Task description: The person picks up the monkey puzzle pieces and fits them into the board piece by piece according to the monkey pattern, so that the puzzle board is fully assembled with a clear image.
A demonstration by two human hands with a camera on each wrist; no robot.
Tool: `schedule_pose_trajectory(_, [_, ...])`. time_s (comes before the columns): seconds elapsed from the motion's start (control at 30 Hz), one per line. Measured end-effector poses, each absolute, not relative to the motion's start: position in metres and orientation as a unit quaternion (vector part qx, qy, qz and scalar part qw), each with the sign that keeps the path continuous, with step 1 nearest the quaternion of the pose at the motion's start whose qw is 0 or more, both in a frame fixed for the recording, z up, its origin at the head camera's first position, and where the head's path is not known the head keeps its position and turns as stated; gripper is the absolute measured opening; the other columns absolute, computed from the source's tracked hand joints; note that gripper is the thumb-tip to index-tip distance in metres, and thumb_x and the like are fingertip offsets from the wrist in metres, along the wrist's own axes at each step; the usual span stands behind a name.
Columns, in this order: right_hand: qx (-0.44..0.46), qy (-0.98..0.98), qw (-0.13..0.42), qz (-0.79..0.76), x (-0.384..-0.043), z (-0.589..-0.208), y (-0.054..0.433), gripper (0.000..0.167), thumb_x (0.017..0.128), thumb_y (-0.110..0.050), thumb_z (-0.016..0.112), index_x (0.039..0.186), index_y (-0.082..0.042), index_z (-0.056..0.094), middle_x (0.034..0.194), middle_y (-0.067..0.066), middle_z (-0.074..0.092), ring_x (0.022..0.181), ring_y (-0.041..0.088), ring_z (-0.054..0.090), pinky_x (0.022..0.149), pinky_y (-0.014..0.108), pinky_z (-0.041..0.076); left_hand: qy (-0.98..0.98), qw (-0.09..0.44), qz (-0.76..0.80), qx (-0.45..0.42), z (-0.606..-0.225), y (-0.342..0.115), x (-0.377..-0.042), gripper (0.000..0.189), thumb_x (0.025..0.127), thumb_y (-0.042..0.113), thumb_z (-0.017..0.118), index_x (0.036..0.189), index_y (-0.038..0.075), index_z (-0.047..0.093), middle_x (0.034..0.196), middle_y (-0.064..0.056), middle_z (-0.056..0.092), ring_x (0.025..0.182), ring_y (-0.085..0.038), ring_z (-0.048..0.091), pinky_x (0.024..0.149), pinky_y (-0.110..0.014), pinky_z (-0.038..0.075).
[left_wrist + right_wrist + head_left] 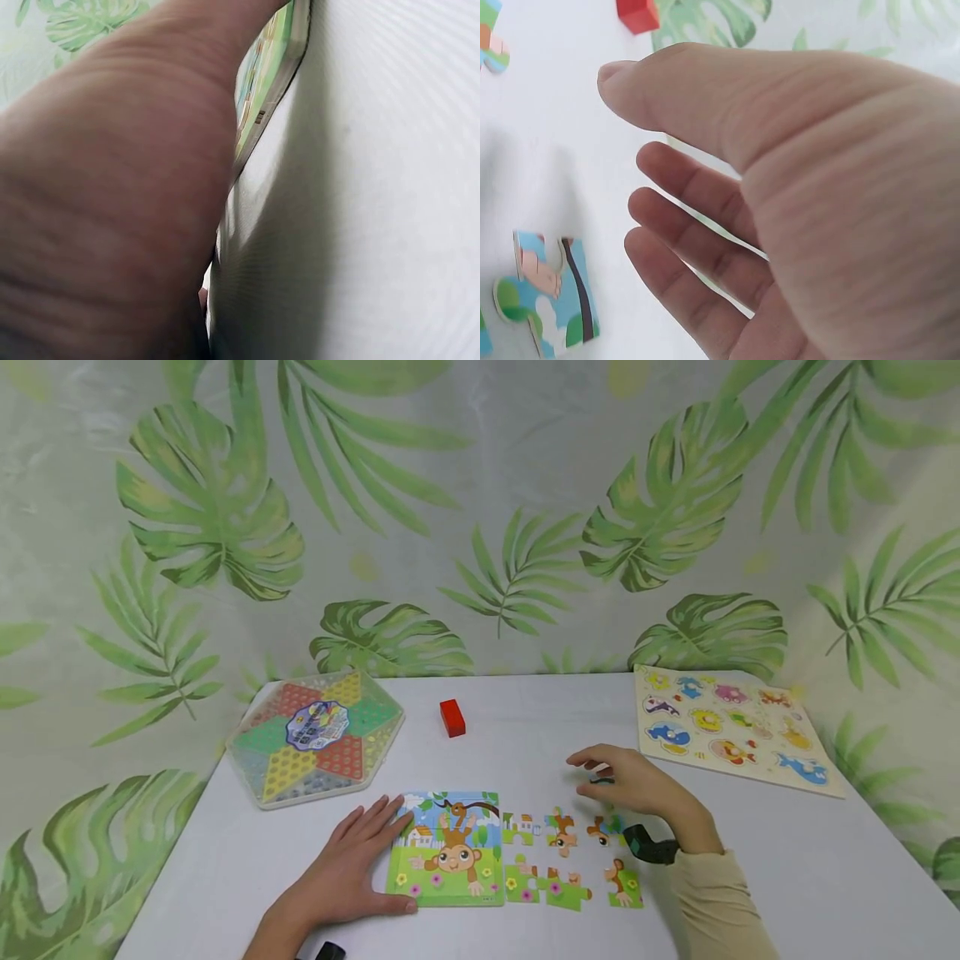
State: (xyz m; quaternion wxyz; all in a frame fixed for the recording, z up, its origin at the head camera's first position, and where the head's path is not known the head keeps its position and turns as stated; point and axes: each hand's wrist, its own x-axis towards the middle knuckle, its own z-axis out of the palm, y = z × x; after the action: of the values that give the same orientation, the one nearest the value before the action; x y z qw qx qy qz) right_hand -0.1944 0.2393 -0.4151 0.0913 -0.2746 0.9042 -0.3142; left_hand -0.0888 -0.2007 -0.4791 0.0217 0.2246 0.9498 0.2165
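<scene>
My left hand (341, 872) lies spread along the left side of a square monkey-picture puzzle board (446, 893), thumb at its lower left corner. In the left wrist view, the forearm covers most of that board (262, 97). Over the table right of the board, my right hand (637, 785) hovers with loosely bent fingers and nothing in them. Below it lies a blue puzzle piece (551, 300) with a foot and dark branch, mostly hidden in the head view. Several loose pieces, among them a house piece (523, 827) and a monkey piece (624, 885), sit beside the board.
At the back left lies a hexagonal Chinese checkers board (288, 768). A red block (452, 718) stands near the back middle. The back right holds a wooden animal puzzle board (690, 747). Leaf-patterned cloth (510, 577) hangs behind the white table (540, 727).
</scene>
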Motion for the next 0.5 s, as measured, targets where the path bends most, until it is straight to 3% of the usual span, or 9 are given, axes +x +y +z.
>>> schedule_pose_trajectory(0.5, [-0.224, 0.916, 0.106, -0.315, -0.198, -0.421, 0.257, 0.045, 0.095, -0.021, 0.076, 0.135, -0.003, 0.063, 0.135, 0.015, 0.064, 0.124, 0.039, 0.059, 0.104, 0.056, 0.052, 0.950, 0.024, 0.216, 0.224, -0.480, -0.199, -0.089, 0.118, 0.071, 0.086, 0.069, 0.160, 0.015, 0.040, 0.171, -0.005, 0.026, 0.159, -0.031, 0.020, 0.125, -0.051, 0.012])
